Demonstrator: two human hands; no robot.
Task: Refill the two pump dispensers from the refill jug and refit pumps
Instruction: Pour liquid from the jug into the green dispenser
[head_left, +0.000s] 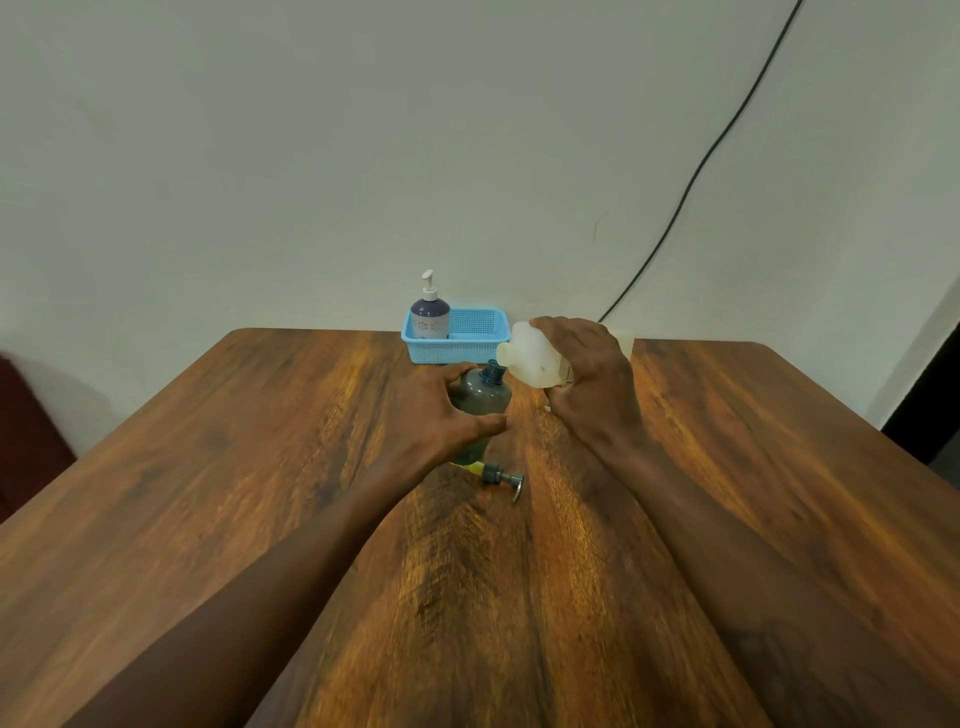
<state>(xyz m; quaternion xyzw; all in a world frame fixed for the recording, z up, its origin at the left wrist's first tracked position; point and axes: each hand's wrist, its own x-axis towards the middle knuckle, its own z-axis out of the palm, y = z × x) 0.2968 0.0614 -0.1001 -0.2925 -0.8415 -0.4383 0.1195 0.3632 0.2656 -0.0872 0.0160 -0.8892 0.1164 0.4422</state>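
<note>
At frame centre, the grey dispenser (480, 397) is gripped steady by the left hand (447, 410) while the refill jug (535, 358), clasped in the right hand (587, 374), is tilted towards its neck. Its pump (498, 475) is laid below.

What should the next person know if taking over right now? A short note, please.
Left hand grips the grey bottle, upright on the table, neck open.
Right hand holds the jug tilted, mouth near that neck; no flow visible.
Grey pump lies by the bottle.
Second dispenser stands in the basket, pump on.
Done: one pump off.
Left: fill both, refit pumps.
</note>
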